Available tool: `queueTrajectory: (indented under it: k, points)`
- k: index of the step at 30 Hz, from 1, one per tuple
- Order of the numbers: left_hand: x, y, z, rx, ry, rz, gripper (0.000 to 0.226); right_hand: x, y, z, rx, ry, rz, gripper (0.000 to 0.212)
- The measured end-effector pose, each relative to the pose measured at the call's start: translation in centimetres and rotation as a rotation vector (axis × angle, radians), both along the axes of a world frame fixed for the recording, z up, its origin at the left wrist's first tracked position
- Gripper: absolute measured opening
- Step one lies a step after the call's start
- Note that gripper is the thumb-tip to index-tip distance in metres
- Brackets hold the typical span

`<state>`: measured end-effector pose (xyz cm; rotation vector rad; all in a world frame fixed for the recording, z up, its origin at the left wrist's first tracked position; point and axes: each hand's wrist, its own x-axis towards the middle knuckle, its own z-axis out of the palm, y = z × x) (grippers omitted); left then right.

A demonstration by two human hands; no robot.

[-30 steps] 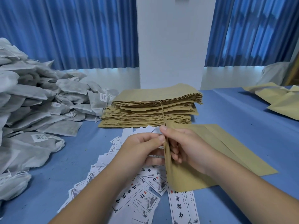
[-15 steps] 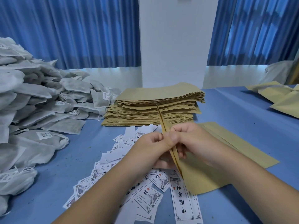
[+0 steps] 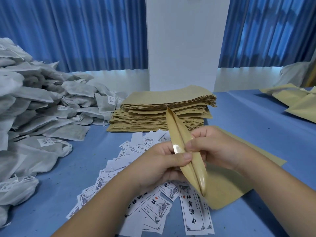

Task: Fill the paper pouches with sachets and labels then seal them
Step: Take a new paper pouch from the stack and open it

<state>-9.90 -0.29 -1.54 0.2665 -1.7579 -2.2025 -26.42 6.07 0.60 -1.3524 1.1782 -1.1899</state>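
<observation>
Since half a second ago the mouth of the paper pouch has parted from a thin closed edge into a narrow lens-shaped slit, its glossy inner lining now showing. It is held just above the counter, low in the middle of the view, the mouth running from 12 down toward 5 o'clock and facing the person. The left hand pinches the left lip under its thumb, and the right hand pinches the right lip the same way, the two drawing the lips apart. Brown paper spreads flat toward 3 o'clock beneath the right hand; whether it is this pouch's own body or a second one I cannot tell. Printed labels lie scattered directly under the hands, from 6 round to 11 o'clock. At 12 o'clock sits the stack of empty pouches, at 9 to 10 o'clock a big heap of grey sachets, and at 2 o'clock a few more brown pouches. I judge this to be the opening step, with nothing yet inside. Next, one hand must keep the mouth gaping while the other lets go to fetch a sachet; the left sits nearer that heap, and the slit looks too narrow yet.
</observation>
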Motion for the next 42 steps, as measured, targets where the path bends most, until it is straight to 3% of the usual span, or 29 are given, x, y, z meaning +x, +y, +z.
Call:
queueTrajectory:
  k: [4, 9, 13, 16, 19, 21, 23, 27, 29, 32, 35, 39, 42]
  points:
    - [0.1, 0.1, 0.2, 0.023, 0.009, -0.021, 0.032, 0.1, 0.1, 0.1, 0.007, -0.054, 0.040, 0.026]
    - [0.4, 0.2, 0.3, 0.042, -0.004, -0.056, 0.036, 0.1, 0.1, 0.1, 0.040, -0.091, 0.109, 0.010]
    - [0.3, 0.0, 0.5, 0.058, -0.014, 0.094, 0.046, -0.6, 0.3, 0.6, -0.002, -0.203, 0.090, 0.017]
    - [-0.2, 0.6, 0.9, -0.041, -0.128, 0.236, 0.045, -0.1, 0.1, 0.7, -0.027, 0.027, -0.069, 0.025]
    - [-0.9, 1.5, 0.9, -0.178, -0.257, 0.451, 0.029, 1.4, -0.1, 0.7, -0.089, 0.229, -0.174, 0.039]
    - [-1.2, 1.6, 0.8, -0.275, -0.317, 0.565, 0.021, 2.4, 0.0, 0.9, -0.147, 0.326, -0.244, 0.033]
    - [-1.4, 1.6, 0.8, -0.387, -0.354, 0.611, 0.024, 2.9, 0.2, 1.3, -0.202, 0.424, -0.309, 0.025]
    - [-1.1, 1.1, 0.4, -0.491, -0.403, 0.629, 0.032, 3.3, 0.7, 2.0, -0.325, 0.674, -0.436, 0.029]
    - [-0.9, 0.7, 0.4, -0.517, -0.381, 0.622, 0.034, 3.6, 0.7, 2.0, -0.359, 0.674, -0.422, 0.029]
    - [-0.6, 0.1, 0.3, -0.461, -0.279, 0.572, 0.035, 3.6, 0.5, 1.6, -0.350, 0.489, -0.303, 0.021]
    - [0.1, -0.6, 0.5, -0.292, -0.195, 0.505, 0.029, 1.2, -0.3, 1.2, -0.277, 0.401, -0.463, 0.011]
    - [1.3, -1.7, 1.1, -0.044, -0.096, 0.479, 0.024, -5.4, -1.1, -0.3, -0.131, 0.759, -0.935, 0.011]
    - [1.9, -2.0, 1.4, 0.017, -0.064, 0.492, 0.032, -9.7, -0.6, -1.5, 0.112, 0.904, -1.031, 0.031]
